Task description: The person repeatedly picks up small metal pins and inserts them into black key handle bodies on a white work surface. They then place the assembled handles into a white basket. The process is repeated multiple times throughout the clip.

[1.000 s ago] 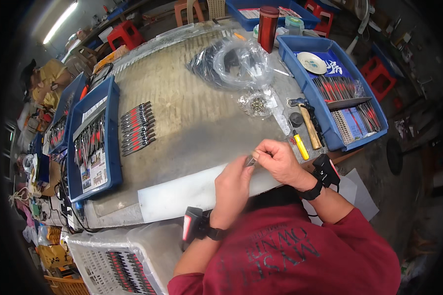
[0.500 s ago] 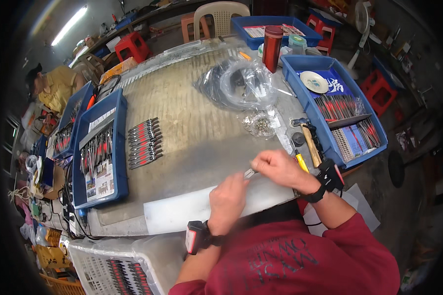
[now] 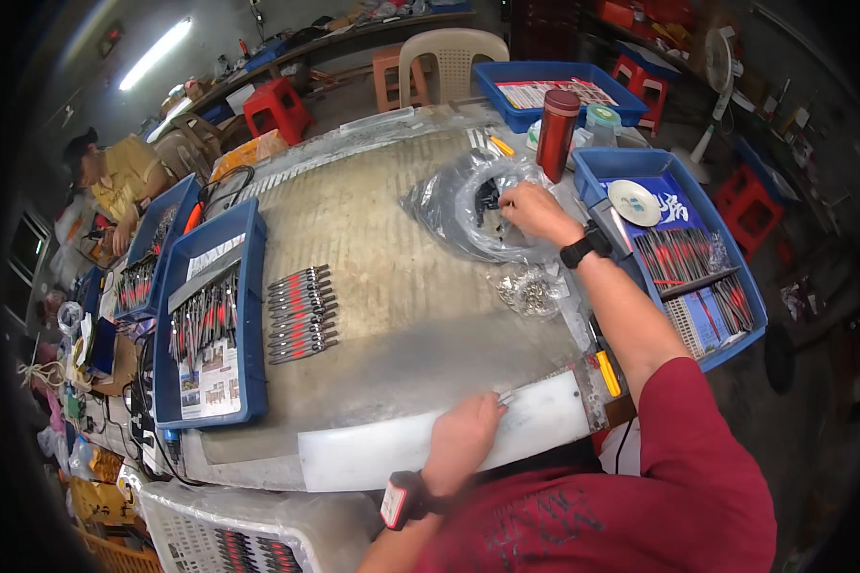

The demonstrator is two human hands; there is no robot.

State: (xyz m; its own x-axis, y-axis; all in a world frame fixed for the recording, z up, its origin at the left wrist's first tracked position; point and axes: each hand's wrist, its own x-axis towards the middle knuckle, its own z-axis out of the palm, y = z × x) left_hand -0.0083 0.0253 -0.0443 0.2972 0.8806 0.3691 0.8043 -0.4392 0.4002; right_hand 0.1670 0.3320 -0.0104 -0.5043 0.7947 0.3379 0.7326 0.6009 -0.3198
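Over the white strip (image 3: 354,454) along the table's near edge, my left hand (image 3: 463,441) is closed, with a small metal piece (image 3: 505,395) poking out between thumb and fingertips. My right hand (image 3: 537,212) is stretched forward to a clear plastic bag (image 3: 440,212), its fingers drawn together at the bag's rolled-open mouth. Small dark parts (image 3: 488,196) lie inside, beside those fingertips. What the right fingers pinch, if anything, is hidden. Nearer me, a smaller clear bag (image 3: 528,291) holds small metal pieces. A row of red-and-black tools (image 3: 302,315) lies left of centre.
Blue trays of similar tools stand at left (image 3: 256,325) and right (image 3: 750,339). A red flask (image 3: 556,138) rises behind the bag. A yellow-handled tool (image 3: 608,373) lies near my right arm. Below the table edge sits a white basket (image 3: 177,535). A person (image 3: 124,177) sits far left.
My right hand has left the left hand and moved forward to the large plastic bag. My left hand stays over the white strip with the metal piece. The view has shifted slightly.
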